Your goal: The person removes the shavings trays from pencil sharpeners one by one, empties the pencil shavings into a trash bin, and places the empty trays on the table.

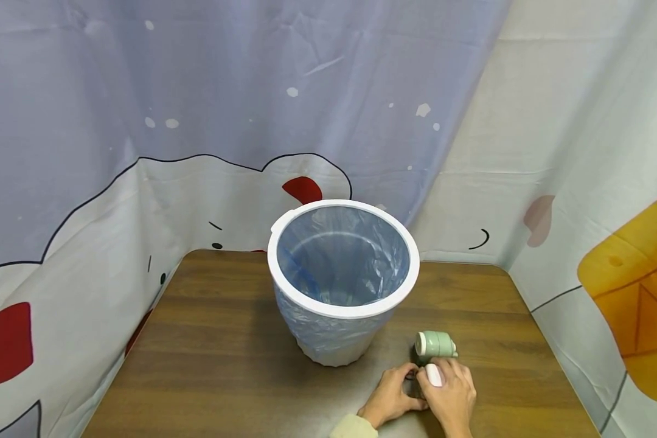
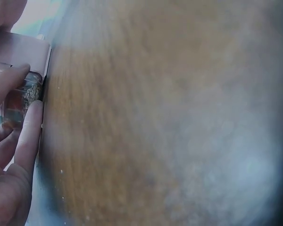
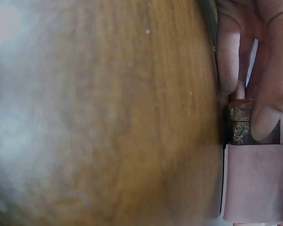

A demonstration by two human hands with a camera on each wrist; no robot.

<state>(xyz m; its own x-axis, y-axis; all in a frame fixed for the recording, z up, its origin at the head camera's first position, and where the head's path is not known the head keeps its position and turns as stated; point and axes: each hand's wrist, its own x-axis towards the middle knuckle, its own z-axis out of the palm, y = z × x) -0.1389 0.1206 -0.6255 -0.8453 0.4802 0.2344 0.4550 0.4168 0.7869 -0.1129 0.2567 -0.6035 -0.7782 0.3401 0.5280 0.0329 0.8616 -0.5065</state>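
Observation:
Near the front right of the table, my left hand [image 1: 387, 398] and right hand [image 1: 452, 392] meet over a small pink pencil sharpener [image 3: 257, 183]. A see-through drawer [image 3: 239, 129] with curly shavings inside sticks out of its pink body. My left thumb and fingers pinch this drawer in both wrist views. The right hand grips the body, whose pale top shows between the fingers in the head view; most of that grip is hidden. Just beyond the hands, a small green cylinder [image 1: 437, 344] with a cream end lies on its side.
A white bin [image 1: 344, 311] lined with a bluish plastic bag stands left of and behind the hands. The brown wooden table [image 1: 208, 359] extends to the left. Printed curtains [image 1: 224, 91] hang along the back and sides.

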